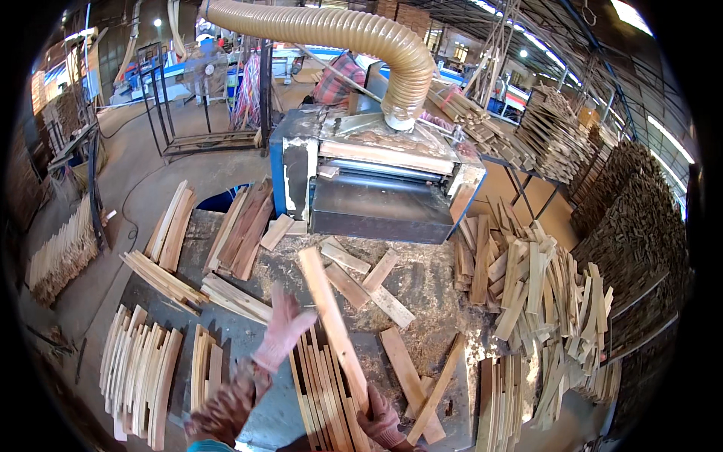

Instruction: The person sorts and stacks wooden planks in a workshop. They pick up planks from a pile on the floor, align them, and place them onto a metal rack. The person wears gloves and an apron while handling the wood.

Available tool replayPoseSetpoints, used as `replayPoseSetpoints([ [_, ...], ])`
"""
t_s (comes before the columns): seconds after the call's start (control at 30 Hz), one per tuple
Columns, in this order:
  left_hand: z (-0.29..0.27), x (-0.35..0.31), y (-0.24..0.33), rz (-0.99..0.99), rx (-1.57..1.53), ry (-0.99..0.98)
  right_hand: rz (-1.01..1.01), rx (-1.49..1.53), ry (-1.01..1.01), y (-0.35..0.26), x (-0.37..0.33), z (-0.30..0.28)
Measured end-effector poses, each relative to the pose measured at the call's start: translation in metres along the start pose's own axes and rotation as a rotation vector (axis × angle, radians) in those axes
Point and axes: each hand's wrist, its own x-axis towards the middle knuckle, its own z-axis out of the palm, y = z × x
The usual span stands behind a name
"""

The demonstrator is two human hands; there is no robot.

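Note:
A long pale wooden slat (333, 320) is gripped near its lower end by my gloved right hand (382, 419), its far end pointing toward the machine. My left hand (282, 328), in a pale pink glove, hovers to the left of the slat with the fingers spread and blurred by motion. It touches nothing that I can see. Below and between the hands stands a row of upright-set slats (320, 384) on the worktable. Two loose boards (410, 373) lie crossed just right of my right hand.
A blue-sided planer (380, 203) stands at the table's far side, with a ribbed dust hose (339, 22) above. Slat bundles (139, 369) line the left, and a heap of offcuts (538, 282) fills the right. Several short pieces (369, 275) lie mid-table among sawdust.

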Motion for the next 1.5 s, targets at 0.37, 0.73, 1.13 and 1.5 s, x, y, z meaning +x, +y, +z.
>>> replayPoseSetpoints([
  [0.37, -0.005, -0.113, -0.049, -0.439, -0.511, 0.303, 0.023, 0.024, -0.431, 0.003, -0.025, 0.005],
  [0.73, -0.002, -0.101, -0.034, -0.417, -0.252, 0.37, 0.438, 0.518, -0.813, 0.025, -0.026, 0.028],
  [1.13, -0.022, -0.084, -0.043, -0.363, -0.326, 0.369, 0.457, 0.286, -0.76, -0.013, 0.014, 0.01],
  [1.5, -0.063, -0.062, -0.046, -0.335, -0.634, 0.559, 0.029, 0.034, -0.394, 0.003, -0.017, 0.016],
])
